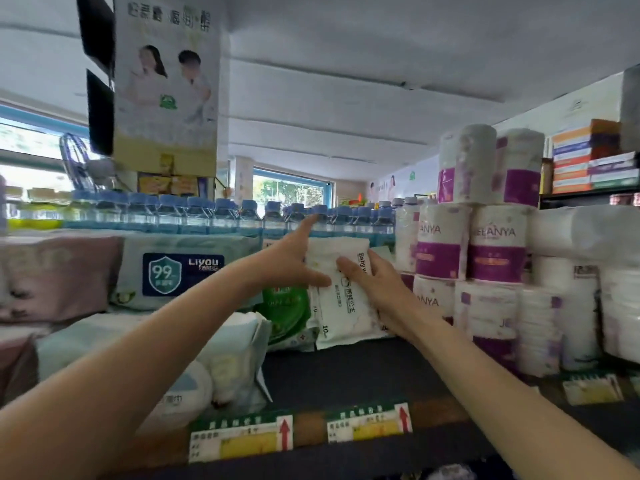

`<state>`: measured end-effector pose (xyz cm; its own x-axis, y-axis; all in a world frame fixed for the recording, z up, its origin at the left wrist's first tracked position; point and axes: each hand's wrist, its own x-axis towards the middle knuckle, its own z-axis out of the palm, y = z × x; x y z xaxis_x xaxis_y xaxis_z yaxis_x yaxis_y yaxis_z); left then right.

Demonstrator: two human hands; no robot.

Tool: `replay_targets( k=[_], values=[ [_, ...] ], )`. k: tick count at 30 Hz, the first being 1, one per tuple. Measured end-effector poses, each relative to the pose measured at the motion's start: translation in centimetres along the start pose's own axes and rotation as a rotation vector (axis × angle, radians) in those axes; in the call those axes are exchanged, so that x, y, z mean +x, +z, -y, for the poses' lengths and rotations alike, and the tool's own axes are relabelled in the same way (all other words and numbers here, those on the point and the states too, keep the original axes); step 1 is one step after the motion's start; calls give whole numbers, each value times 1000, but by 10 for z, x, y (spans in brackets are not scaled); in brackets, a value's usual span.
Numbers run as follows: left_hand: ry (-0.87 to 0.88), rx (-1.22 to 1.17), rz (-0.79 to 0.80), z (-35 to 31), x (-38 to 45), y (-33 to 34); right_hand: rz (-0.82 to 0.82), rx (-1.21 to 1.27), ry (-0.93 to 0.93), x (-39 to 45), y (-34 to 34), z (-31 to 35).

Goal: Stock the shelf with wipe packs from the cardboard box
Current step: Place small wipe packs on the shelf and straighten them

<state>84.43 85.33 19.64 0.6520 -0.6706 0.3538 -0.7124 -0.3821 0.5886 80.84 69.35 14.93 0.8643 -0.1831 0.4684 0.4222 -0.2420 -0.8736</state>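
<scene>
White wipe pack (341,299) grasped upright between both hands' fingers, left hand (294,261) and right hand (374,289), steadying it against green pack (287,313) left of fingertips; shelf (346,372) below

Water bottles (221,216), toilet-paper rolls (485,244), hanging poster (166,81), perhaps stacked boxes (588,157)

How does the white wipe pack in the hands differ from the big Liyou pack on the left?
The white pack stands upright on its short end; the Liyou pack lies lengthwise. The white pack looks smaller and is plain white with dark print; the Liyou pack is pale green with a dark blue label showing "99". Both hands, left hand and right hand, touch the white pack; nothing touches the Liyou pack. Both are soft packs.
</scene>
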Motion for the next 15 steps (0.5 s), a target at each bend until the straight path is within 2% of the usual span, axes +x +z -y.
replay_targets(
  k=[2,6,10,13,15],
  values=[
    [-74,132,-48,8,17,4,49,-99,23,10,0,-7],
    [-219,292,28,21,50,14,133,-336,51,25,-9,-16],
    [-296,409,15,36,72,43,73,-512,133,37,-24,-31],
    [-353,453,18,41,83,56,63,-836,269,39,-36,-43],
    [-396,444,51,37,84,57,148,-896,372,35,-37,-47]
  ],
)
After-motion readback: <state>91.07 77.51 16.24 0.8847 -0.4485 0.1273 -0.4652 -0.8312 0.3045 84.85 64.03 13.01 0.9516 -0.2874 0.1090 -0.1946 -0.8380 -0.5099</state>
